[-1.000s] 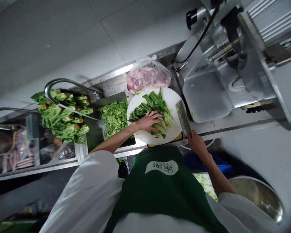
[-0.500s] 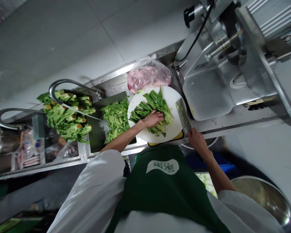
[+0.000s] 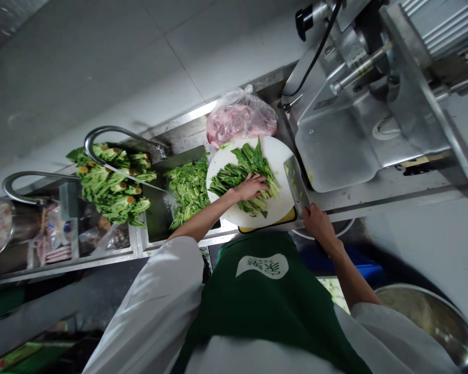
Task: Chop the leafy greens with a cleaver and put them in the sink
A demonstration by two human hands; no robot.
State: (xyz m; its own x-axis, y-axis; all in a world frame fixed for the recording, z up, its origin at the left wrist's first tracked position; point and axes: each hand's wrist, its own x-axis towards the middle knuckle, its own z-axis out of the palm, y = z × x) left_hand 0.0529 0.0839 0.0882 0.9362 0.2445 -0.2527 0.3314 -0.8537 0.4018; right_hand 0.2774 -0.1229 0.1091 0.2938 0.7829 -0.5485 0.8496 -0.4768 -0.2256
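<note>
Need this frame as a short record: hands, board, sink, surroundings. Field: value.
Left hand: laid on leafy greens
Right hand: gripping a cleaver by its handle
Board: white, round, greens on top, cleaver blade at its right side
Sink: chopped greens, water running from a curved faucet
Left of sink: heap of uncut greens
Behind board: meat in clear plastic bag
Right of board: metal machine
</note>
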